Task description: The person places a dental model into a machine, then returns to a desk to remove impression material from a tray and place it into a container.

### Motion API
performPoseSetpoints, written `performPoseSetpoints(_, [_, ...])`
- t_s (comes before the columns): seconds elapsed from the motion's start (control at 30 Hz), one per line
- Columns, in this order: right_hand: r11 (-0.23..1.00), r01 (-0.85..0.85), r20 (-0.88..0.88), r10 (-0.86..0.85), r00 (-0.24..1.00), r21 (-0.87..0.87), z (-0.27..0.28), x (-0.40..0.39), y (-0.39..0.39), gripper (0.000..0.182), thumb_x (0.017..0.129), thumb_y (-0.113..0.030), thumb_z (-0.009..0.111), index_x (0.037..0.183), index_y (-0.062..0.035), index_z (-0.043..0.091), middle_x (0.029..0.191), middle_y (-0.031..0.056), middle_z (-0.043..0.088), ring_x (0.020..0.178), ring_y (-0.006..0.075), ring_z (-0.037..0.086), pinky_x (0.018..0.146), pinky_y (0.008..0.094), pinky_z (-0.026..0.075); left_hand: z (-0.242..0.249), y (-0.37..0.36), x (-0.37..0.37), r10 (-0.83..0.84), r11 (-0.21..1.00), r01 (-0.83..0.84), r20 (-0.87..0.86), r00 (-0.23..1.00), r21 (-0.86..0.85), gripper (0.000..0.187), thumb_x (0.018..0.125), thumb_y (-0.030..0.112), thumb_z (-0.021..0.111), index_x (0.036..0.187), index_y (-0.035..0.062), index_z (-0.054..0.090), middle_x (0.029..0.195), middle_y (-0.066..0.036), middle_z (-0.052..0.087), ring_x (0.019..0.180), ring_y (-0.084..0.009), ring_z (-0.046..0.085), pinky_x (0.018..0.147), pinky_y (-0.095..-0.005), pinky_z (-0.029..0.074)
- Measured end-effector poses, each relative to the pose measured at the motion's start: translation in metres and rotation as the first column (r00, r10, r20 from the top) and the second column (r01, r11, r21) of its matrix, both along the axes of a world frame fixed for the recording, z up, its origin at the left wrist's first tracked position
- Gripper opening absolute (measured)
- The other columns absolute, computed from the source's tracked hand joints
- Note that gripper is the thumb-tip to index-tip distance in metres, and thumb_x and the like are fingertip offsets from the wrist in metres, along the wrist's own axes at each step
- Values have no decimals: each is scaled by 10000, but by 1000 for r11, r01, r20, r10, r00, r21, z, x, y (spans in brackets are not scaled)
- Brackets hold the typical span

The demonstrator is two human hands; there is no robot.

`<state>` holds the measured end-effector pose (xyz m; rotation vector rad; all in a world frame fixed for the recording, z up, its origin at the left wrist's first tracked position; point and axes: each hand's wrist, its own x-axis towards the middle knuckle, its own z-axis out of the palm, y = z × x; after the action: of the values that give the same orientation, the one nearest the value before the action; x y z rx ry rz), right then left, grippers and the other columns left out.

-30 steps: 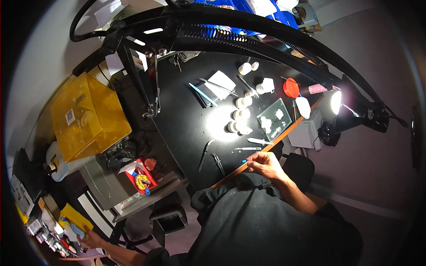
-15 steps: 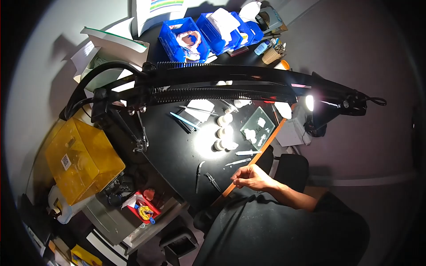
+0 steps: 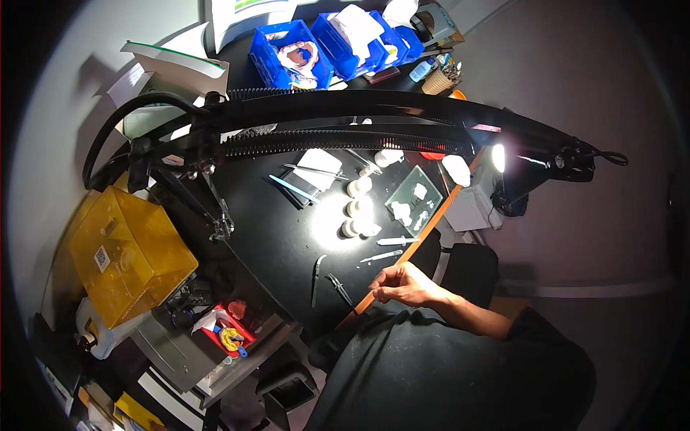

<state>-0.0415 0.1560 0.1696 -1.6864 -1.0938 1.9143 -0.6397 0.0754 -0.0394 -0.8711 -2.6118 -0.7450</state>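
My right hand (image 3: 404,284) is over the orange front edge (image 3: 424,231) of the black desk (image 3: 273,248). Its fingers are curled, with thumb and fingertips drawn together; whether anything thin is between them I cannot make out. Nearest to it on the desk lie black tweezers (image 3: 338,289), a curved dark tool (image 3: 316,280), a slim clear pipette-like piece (image 3: 381,256) and a white syringe-like tube (image 3: 397,242). Beyond are small white jars (image 3: 355,208) in the lamp's bright spot and a glass slab (image 3: 415,201) with white lumps on it. My left hand is out of sight.
A black spring-arm lamp (image 3: 345,108) spans the desk. Blue bins (image 3: 287,57), one with a dental model, stand at the back. On the left are an amber see-through box (image 3: 133,255) and a red tray (image 3: 226,332) holding an impression tray.
The whole view has shifted slightly, so most things appear a little further up and left. My right hand keeps nearly the same curled pose above the desk edge.
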Motion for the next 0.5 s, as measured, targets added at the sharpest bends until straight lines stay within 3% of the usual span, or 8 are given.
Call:
performPoseSetpoints(0.23, [998, 61, -59, -61, 996, -13, 1, 1, -1, 99, 956, -60, 654, 1009, 19, 680, 841, 33, 680, 755, 85, 644, 734, 246, 551, 20, 36, 91, -356, 927, 337, 101, 929, 165, 465, 834, 479, 678, 1019, 52, 660, 939, -102, 643, 892, -276, 597, 804, -416, 452])
performPoseSetpoints(0.37, [999, 33, -105, -31, 994, 8, -5, 6, -4, 105, 954, -45, 643, 1015, 35, 672, 864, 53, 691, 763, 94, 648, 741, 250, 552, 49, 72, 162, -632, 764, 575, 162, 758, 293, 442, 840, 463, 669, 1006, 53, 661, 930, -98, 641, 880, -268, 594, 793, -409, 451])
performPoseSetpoints(0.43, [1000, -21, -43, 21, 999, 8, 8, 3, 2, 106, 950, -38, 638, 1015, 40, 668, 866, 50, 691, 766, 89, 643, 740, 249, 547, 70, 89, 197, -749, 653, 665, 176, 639, 363, 430, 843, 455, 665, 999, 54, 661, 926, -96, 640, 874, -264, 592, 788, -405, 450])
performPoseSetpoints(0.5, [1000, -19, -101, 21, 995, 18, -2, 10, -5, 116, 951, -50, 642, 1023, 38, 666, 864, 42, 690, 758, 84, 638, 733, 244, 542, 95, 105, 229, -842, 533, 738, 172, 512, 413, 419, 846, 447, 661, 993, 54, 661, 921, -94, 639, 869, -260, 590, 783, -402, 450])
